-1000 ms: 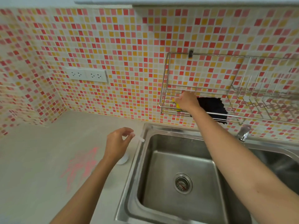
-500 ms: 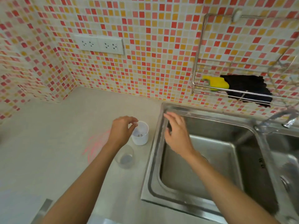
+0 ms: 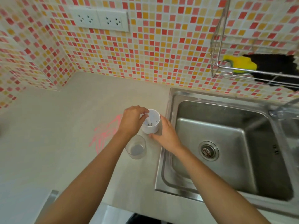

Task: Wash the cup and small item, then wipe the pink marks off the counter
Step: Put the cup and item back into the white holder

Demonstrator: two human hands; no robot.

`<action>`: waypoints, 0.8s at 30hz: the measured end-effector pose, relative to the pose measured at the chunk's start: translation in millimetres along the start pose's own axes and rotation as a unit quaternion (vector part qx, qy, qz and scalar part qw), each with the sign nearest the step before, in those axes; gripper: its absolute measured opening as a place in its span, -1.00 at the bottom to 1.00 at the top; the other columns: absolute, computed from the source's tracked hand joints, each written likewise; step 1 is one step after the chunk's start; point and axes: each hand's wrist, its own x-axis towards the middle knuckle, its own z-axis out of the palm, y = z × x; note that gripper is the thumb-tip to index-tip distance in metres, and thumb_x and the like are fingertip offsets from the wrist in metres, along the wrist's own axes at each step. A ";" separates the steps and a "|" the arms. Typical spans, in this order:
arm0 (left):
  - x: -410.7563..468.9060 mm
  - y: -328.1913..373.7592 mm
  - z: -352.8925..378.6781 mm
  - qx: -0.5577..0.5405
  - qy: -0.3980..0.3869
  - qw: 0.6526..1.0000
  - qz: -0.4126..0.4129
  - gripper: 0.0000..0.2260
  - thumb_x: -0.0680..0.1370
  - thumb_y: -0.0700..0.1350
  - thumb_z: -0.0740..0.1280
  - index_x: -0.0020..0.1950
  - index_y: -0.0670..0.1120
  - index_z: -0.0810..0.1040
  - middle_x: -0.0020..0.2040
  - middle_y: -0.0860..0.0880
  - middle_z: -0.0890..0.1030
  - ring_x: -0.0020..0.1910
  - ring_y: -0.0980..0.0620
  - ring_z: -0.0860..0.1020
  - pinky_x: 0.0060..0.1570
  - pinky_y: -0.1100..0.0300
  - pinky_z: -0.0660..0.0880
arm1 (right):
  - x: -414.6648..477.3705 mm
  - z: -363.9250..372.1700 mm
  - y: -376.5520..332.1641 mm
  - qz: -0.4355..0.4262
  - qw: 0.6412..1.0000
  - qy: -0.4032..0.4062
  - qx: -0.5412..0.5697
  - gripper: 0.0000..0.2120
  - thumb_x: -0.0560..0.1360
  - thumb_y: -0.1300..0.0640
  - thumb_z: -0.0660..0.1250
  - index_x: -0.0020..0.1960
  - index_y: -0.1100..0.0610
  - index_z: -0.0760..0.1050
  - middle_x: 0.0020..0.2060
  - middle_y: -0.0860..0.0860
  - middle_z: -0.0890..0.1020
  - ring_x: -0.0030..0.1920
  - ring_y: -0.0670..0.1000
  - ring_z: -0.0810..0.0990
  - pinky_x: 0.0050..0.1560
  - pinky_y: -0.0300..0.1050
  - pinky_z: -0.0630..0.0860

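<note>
Head view looks down on a pale surface [image 3: 48,135] in a kitchen corner, with both bare arms reaching in from the bottom edge. A white cup [image 3: 151,122] stands on the surface just left of the steel sink [image 3: 226,151], upright or nearly so, with dark specks on its inside. The left hand [image 3: 131,121] is curled over the cup's left rim, thumb and fingertips pinched together on a small white item [image 3: 146,115] at the rim; it is too small to say what it is. The right hand [image 3: 166,135] cups the lower right side of the white cup, fingers wrapped against its wall and thumb near its base. Just in front of the cup, close to the left wrist, sits a clear tumbler [image 3: 135,149], upright, with something greyish at the bottom. Pink marks [image 3: 105,135] are scrawled across the surface to the left of both vessels, partly hidden behind the left forearm. The sink basin holds a round drain [image 3: 208,150], and a tap [image 3: 283,110] juts in from the right edge. On the mosaic-tiled wall [image 3: 161,54] a wire rack [image 3: 226,67] carries a yellow sponge [image 3: 239,63] touching a dark cloth [image 3: 275,68]. A double socket [image 3: 98,20] is fixed to the wall above the surface.
</note>
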 end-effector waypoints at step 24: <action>-126.5 -51.5 -18.7 -0.198 -0.036 0.963 -0.180 -0.35 0.33 -0.30 0.29 0.43 -0.04 0.34 0.24 0.03 0.48 0.20 0.12 0.44 0.28 0.11 0.39 | -20.1 -26.7 -3.0 -0.029 0.989 -0.073 -0.128 -0.22 0.21 0.09 0.57 0.33 -0.01 0.26 0.24 -0.03 0.35 0.22 -0.01 0.39 0.22 -0.12 0.34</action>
